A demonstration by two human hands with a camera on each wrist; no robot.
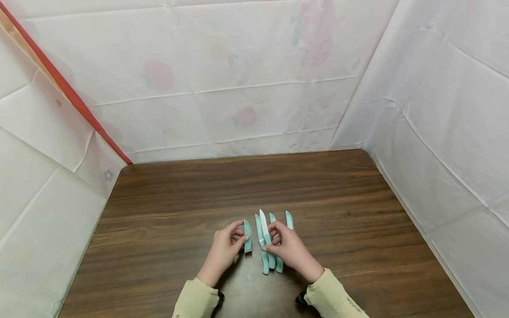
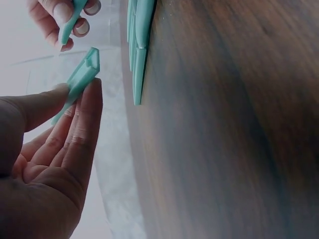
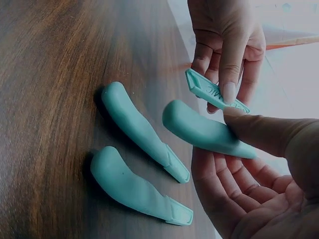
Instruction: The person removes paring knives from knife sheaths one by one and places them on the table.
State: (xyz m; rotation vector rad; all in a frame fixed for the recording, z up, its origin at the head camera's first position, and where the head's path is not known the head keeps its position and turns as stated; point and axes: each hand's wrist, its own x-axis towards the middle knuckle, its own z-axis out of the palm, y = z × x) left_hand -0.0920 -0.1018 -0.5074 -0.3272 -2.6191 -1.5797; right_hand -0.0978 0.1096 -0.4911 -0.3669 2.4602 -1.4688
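Observation:
My left hand (image 1: 223, 248) pinches a small teal blade sheath (image 1: 248, 238) between thumb and fingers; its hollow end shows in the left wrist view. To its right, my right hand (image 1: 292, 251) grips a knife by its teal handle (image 3: 199, 130). The knife's bare white blade (image 1: 264, 222) points toward the far side of the table. Sheath and knife are held apart, side by side. Beneath the right hand lie two sheathed teal knives (image 3: 133, 123), handles toward me. Another teal sheath (image 1: 289, 219) lies farther right, its lower part hidden behind the right hand.
The brown wood-grain table (image 1: 179, 198) carries all of these. White printed sheeting (image 1: 246, 88) hangs behind it and along both sides, with a red strip (image 1: 75, 97) at the back left corner.

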